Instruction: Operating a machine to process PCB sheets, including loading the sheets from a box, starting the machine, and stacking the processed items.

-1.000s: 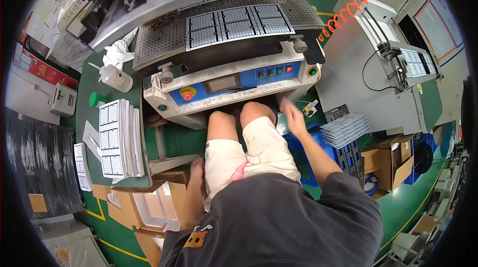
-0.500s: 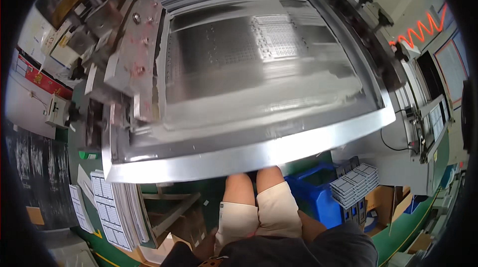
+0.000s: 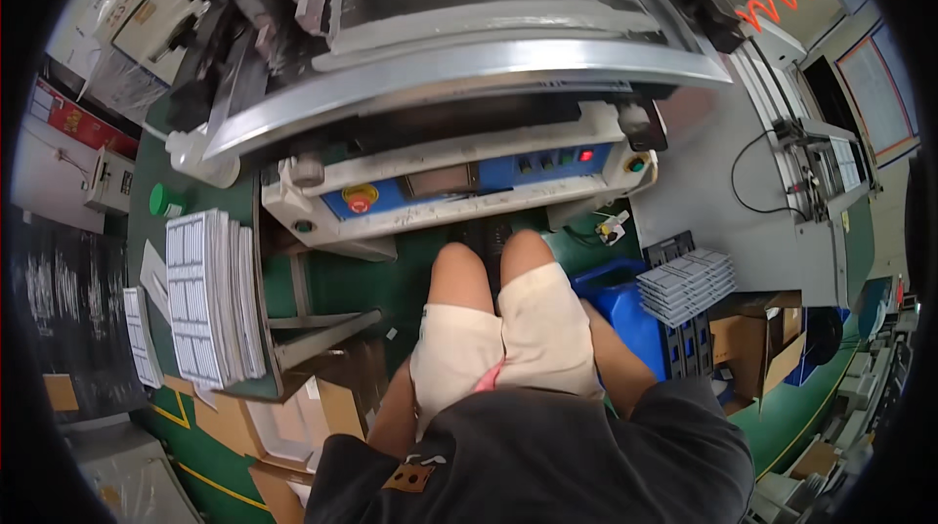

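1. While the person sits facing the press machine (image 3: 459,182), both forearms hang down beside the thighs; the left forearm (image 3: 391,417) runs along the left thigh, the right forearm (image 3: 620,368) along the right.
2. Neither hand shows: each is hidden by the legs and the dark shirt, so I cannot tell whether the fingers are released, clenched or grasping anything.
3. The machine's control panel (image 3: 459,182), blue with a red mushroom button (image 3: 360,198) on a yellow ring, stands just ahead of the knees. Its large metal platen (image 3: 469,65) is tilted over the panel.
4. A stack of printed sheets (image 3: 210,294) rests on the green counter (image 3: 244,389) to the person's left.
5. A second, fanned stack of sheets (image 3: 689,282) lies on a blue crate (image 3: 635,319) just beside the right forearm, the nearest thing to it.
6. Open cardboard boxes (image 3: 293,417) sit on the floor near the left forearm.
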{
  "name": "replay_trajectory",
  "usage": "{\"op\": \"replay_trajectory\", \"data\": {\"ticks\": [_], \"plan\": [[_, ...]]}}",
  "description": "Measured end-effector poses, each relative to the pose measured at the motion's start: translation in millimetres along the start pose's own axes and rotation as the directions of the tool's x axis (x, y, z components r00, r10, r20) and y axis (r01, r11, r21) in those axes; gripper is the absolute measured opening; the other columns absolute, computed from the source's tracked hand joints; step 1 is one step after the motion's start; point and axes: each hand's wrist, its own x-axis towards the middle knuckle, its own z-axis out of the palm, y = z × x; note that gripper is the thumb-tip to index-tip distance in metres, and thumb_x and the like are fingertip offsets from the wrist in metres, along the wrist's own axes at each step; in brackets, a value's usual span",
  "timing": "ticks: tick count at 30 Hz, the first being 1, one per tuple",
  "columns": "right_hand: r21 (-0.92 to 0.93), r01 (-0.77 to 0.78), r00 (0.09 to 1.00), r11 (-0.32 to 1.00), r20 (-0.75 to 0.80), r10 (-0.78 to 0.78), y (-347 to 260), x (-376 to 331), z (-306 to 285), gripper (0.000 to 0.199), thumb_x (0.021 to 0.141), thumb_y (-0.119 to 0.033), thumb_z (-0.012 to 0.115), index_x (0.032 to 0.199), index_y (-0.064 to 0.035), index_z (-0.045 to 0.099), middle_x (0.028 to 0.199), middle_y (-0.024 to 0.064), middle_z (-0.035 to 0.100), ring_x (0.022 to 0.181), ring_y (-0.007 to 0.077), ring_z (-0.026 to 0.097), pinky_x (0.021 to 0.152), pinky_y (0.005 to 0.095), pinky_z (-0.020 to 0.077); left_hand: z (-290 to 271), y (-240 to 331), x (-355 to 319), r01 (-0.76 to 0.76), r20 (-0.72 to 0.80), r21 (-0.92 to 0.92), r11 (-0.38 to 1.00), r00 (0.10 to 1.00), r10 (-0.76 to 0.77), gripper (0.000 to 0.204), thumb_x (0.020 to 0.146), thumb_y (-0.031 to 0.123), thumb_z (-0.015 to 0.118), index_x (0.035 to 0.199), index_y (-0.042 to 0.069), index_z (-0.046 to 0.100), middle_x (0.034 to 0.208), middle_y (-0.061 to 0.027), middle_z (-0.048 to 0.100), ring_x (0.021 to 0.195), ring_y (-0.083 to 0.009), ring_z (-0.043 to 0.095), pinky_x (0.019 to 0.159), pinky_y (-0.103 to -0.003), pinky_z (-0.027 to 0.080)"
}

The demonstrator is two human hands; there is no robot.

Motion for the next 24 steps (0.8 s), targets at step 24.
{"op": "replay_trajectory", "data": {"ticks": [24], "plan": [[0.813,0.511,0.605,0.277,-0.112,-0.788,-328,-213,-108,0.032,0.098,-0.025,0.05,0.099,0.006,0.058,0.098,0.0173,0.068,0.085,0.0203,0.068,0.07,0.0253,0.0534,230,80,-168,-0.837,0.484,0.474,0.273,0.506,0.714,0.026,0.097,0.013,0.052,0.119,-0.002,0.055,0.111,-0.0091,0.063,0.106,-0.0164,0.059,0.092,-0.028,0.045]]}}
